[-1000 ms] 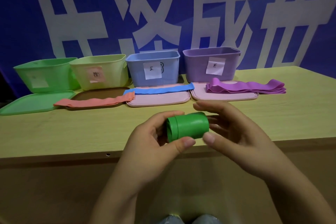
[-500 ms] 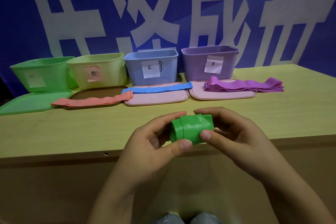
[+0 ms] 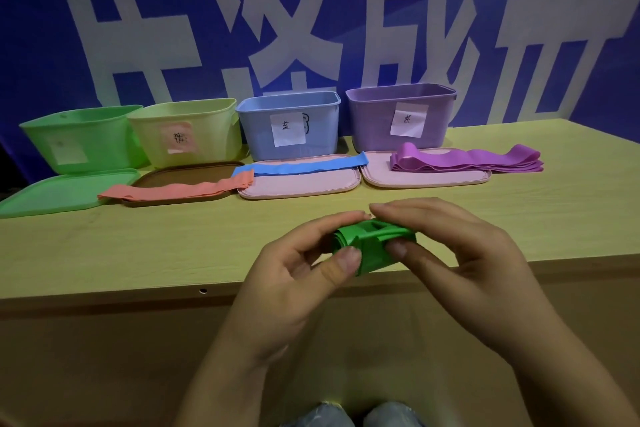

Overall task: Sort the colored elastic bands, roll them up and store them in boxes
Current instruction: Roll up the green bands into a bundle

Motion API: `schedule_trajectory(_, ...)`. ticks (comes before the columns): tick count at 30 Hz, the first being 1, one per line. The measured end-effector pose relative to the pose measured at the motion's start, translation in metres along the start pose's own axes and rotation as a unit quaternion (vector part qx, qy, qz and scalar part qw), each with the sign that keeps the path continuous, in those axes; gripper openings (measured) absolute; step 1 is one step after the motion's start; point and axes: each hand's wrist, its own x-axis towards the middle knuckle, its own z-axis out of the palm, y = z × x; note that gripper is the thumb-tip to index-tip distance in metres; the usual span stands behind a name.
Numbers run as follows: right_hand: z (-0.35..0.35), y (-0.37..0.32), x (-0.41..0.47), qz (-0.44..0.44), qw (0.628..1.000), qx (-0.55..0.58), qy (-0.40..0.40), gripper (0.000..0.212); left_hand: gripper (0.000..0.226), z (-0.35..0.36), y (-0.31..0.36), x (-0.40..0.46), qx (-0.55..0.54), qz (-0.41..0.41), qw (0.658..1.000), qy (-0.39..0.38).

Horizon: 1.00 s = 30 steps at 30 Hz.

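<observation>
Since a second ago our green roll has lost its neat cylinder form and now shows loose, creased folds across its top, though it stays between both hands above the near table edge. Our left hand pinches the roll's left end, thumb in front and curled fingers behind; our right hand grips the right end, thumb pressed on the front, fingers arched over the top. Item: green box, pale label unreadable, its green lid lying in front. Item: yellow box, pink label with one handwritten character we cannot make out; before it a brown lid bearing an orange band. Item: blue box, white label reading 蓝, with a dark mark we cannot identify showing beside the label; before it a pink lid with a blue band laid flat across its far edge. Item: purple box, white label with a handwritten character, probably 紫; before it a second pink lid carrying a stack of purple bands that overhangs to the right. Surface: light wood-grain table, a small hole near its front edge. Backdrop: blue banner with large white characters, cropped and only partly legible.
</observation>
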Motion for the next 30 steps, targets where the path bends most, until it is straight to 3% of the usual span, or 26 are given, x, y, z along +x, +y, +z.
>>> schedule_trajectory(5,0.002,0.003,-0.002,0.004,0.999,-0.038,-0.022,0.048,0.027,0.009,-0.005,0.003,-0.095,-0.073,0.991,0.061)
schedule_trajectory(10,0.004,0.003,-0.001,-0.045,0.994,-0.101,-0.012,0.042,0.019,0.012,-0.011,0.005,-0.087,-0.108,0.985,0.106)
schedule_trajectory(14,0.005,0.005,-0.003,-0.085,0.988,-0.132,-0.010,0.037,0.026,0.010,-0.011,0.006,-0.063,-0.117,0.985,0.108)
schedule_trajectory(20,0.008,0.009,-0.005,-0.094,0.984,-0.151,-0.033,0.041,0.012,0.013,-0.005,0.005,-0.085,-0.110,0.987,0.077)
schedule_trajectory(26,0.003,0.002,-0.005,-0.095,0.991,-0.092,-0.014,0.015,0.011,0.013,-0.009,0.006,-0.079,-0.131,0.985,0.077)
schedule_trajectory(30,0.004,0.007,-0.001,-0.107,0.982,-0.148,-0.047,0.012,0.023,0.017,-0.016,0.009,-0.045,-0.138,0.984,0.106)
